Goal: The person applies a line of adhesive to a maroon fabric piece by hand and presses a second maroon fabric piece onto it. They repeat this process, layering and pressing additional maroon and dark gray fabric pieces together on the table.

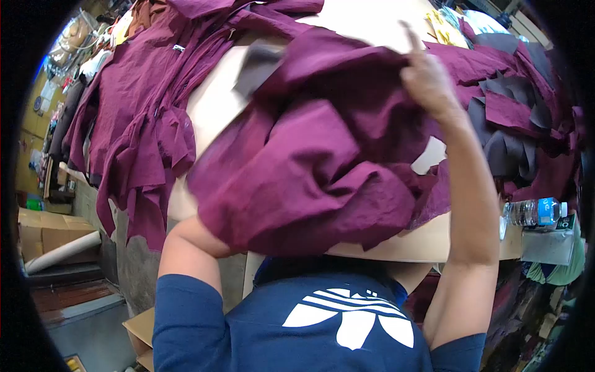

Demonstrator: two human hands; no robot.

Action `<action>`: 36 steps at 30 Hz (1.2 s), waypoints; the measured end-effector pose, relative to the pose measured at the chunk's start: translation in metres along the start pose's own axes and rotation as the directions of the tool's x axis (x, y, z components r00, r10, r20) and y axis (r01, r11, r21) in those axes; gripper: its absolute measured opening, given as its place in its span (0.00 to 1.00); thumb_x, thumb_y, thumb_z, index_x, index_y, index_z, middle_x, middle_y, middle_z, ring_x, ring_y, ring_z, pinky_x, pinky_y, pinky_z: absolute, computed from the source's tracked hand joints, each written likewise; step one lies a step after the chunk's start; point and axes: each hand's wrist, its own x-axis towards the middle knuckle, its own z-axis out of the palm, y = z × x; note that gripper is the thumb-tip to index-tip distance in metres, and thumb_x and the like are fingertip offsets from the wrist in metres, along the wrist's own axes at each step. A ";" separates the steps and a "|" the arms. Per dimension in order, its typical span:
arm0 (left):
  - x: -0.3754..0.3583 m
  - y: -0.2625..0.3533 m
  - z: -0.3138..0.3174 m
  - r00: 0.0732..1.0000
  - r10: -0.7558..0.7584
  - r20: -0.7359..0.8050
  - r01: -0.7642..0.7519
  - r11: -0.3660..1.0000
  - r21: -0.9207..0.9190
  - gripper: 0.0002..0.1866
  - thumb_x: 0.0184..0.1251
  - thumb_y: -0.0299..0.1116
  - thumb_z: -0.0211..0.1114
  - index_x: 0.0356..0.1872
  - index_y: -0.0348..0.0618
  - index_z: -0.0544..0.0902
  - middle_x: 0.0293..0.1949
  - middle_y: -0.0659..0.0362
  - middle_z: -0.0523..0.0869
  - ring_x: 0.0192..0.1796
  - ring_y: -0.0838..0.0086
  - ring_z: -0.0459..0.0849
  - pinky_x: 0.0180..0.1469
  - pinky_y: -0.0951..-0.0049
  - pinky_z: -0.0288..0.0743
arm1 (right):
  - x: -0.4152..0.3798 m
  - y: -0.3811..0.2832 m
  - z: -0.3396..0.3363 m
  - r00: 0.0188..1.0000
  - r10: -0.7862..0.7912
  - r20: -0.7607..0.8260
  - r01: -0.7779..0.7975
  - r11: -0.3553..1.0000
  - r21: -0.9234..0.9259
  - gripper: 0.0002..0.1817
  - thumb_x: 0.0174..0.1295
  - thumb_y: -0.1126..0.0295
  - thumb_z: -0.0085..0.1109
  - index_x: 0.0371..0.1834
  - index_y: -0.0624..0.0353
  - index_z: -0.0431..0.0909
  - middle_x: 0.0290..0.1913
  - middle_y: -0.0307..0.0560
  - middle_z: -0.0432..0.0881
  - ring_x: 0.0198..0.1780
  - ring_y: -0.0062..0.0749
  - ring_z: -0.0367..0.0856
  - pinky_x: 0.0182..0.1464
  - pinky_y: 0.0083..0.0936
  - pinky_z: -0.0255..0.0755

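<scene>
A bunched maroon garment piece (310, 155) spreads in front of my chest, partly raised off the table and blurred at its edges. My right hand (429, 80) is at its upper right edge, smeared by motion. One finger points up while the thumb and other fingers seem closed on the cloth. My left forearm (195, 245) goes in under the cloth, which covers my left hand, so its fingers are hidden. A dark grey piece of fabric (257, 69) shows at the garment's upper left, also blurred.
More maroon garments (136, 118) hang over the table's left edge. Maroon and dark grey cut pieces (508, 105) pile up on the right. A plastic water bottle (536, 212) lies at the right, near the pale table's edge (372, 248). A cardboard box (56, 235) stands at the left.
</scene>
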 end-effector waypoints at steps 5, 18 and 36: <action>0.005 -0.025 -0.022 0.989 0.122 -0.079 -0.106 0.978 0.181 0.19 0.68 0.33 0.50 0.58 0.44 0.73 0.52 0.54 0.78 0.52 0.64 0.78 0.55 0.67 0.71 | -0.021 0.098 -0.075 0.859 -0.055 -0.509 -0.021 0.990 -0.143 0.38 0.54 0.75 0.49 0.71 0.44 0.53 0.54 0.60 0.77 0.53 0.54 0.78 0.57 0.40 0.69; -0.028 -0.158 -0.314 0.909 -0.395 -0.133 0.162 0.040 0.986 0.10 0.49 0.24 0.59 0.33 0.32 0.81 0.42 0.48 0.81 0.49 0.55 0.80 0.55 0.60 0.71 | -0.166 -0.002 -0.040 0.988 0.001 -0.158 0.073 0.882 0.466 0.39 0.57 0.76 0.58 0.72 0.49 0.51 0.21 0.48 0.74 0.23 0.39 0.74 0.31 0.30 0.69; 0.112 -0.133 -0.116 0.765 -0.640 0.065 0.381 0.533 0.756 0.14 0.63 0.38 0.57 0.43 0.39 0.80 0.44 0.48 0.83 0.48 0.56 0.82 0.49 0.59 0.76 | -0.204 0.069 0.030 0.974 0.124 -0.190 -0.067 0.958 0.279 0.28 0.50 0.81 0.56 0.59 0.61 0.69 0.23 0.45 0.72 0.26 0.38 0.73 0.33 0.34 0.66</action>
